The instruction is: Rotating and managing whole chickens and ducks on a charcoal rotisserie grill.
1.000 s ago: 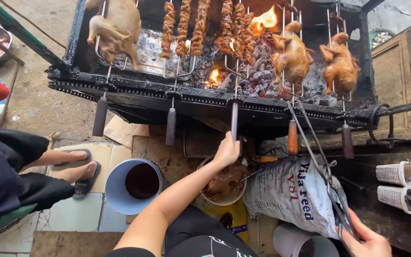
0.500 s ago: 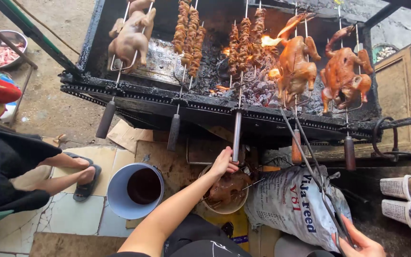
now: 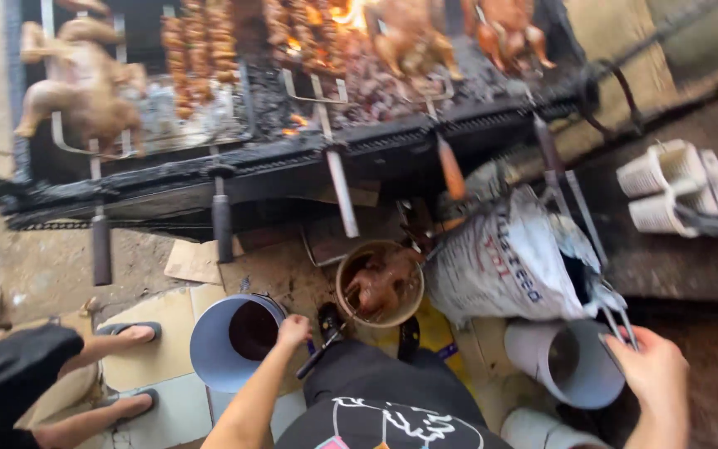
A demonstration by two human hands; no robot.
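My left hand (image 3: 292, 333) is curled at the rim of a blue bucket (image 3: 209, 349) of dark liquid. A dark skewer handle (image 3: 319, 357) runs just beside it to a roast chicken (image 3: 380, 283) lying in a tan bowl (image 3: 344, 274); blur hides whether my fingers grip the handle. My right hand (image 3: 650, 374) is closed on the lower end of long metal tongs (image 3: 579, 216), which reach up past a white printed sack (image 3: 508, 266) towards the charcoal grill (image 3: 309, 158).
Whole chickens (image 3: 85, 91) and meat skewers (image 3: 189, 50) roast over glowing coals, their handles sticking out over the grill's front edge. Grey buckets (image 3: 567, 362) stand by my right hand, white baskets (image 3: 666, 187) at far right. Another person's sandalled feet (image 3: 122, 337) are at left.
The view has tilted and dropped lower. My left hand has pulled back from above the bowl to the blue bucket's rim. My right hand still holds the tongs.
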